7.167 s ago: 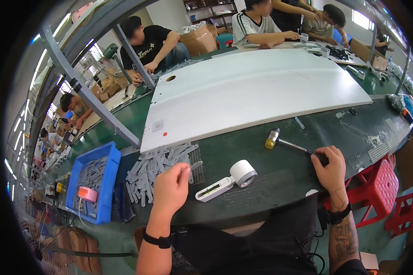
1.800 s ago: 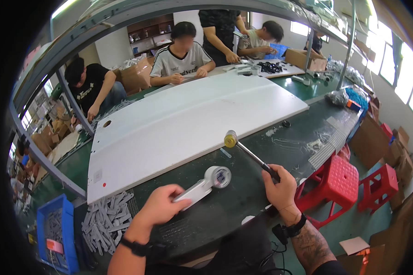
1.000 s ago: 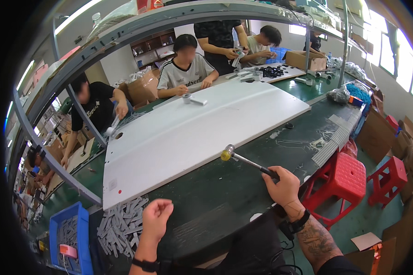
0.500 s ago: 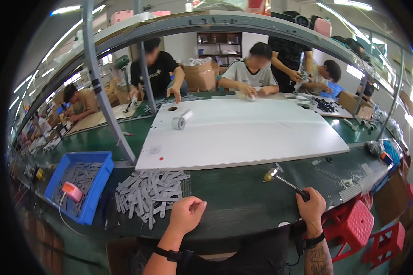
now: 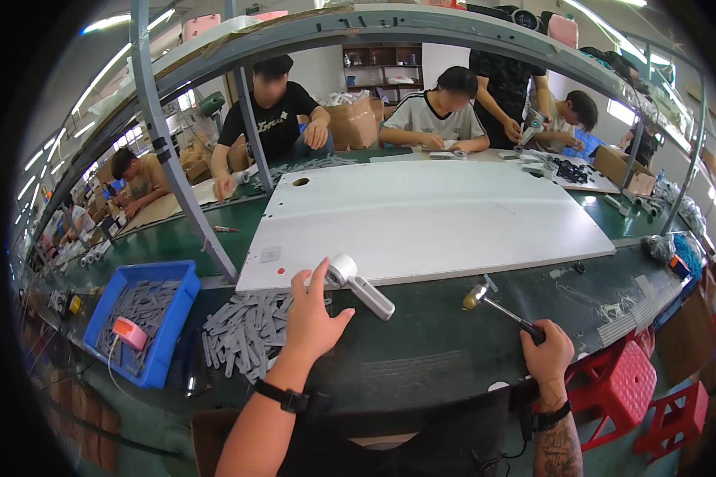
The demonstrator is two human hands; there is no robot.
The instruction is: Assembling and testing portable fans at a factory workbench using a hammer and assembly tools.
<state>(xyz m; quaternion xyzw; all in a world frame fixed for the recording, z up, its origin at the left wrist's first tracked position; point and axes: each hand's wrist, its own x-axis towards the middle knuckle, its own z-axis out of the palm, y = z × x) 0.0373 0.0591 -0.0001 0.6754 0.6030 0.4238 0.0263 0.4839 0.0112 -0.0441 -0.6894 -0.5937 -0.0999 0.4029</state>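
My left hand (image 5: 314, 318) is open, with thumb and fingers spread beside a white round-headed part with a light grey flat handle (image 5: 371, 297). Its fingertips come up against the round head; whether they touch it I cannot tell. That part lies at the near edge of the white board, its handle reaching over the green bench. In my right hand (image 5: 549, 350) is the dark grip of a small hammer (image 5: 501, 312), its head, with a yellowish face, low over the bench. A pile of grey flat strips (image 5: 243, 338) lies left of and partly behind my left hand.
The large white board (image 5: 429, 222) covers the middle of the bench. A blue bin (image 5: 179, 318) of grey strips, with a pink device (image 5: 129, 334), stands left. A metal post (image 5: 175, 167) rises at the left. Red stools (image 5: 616, 381) are at right. Several people work across the bench.
The white part has come across the board to its near edge. My left hand has gone from closed to open and reached forward to it. The person across has drawn a hand back. My right hand keeps the hammer.
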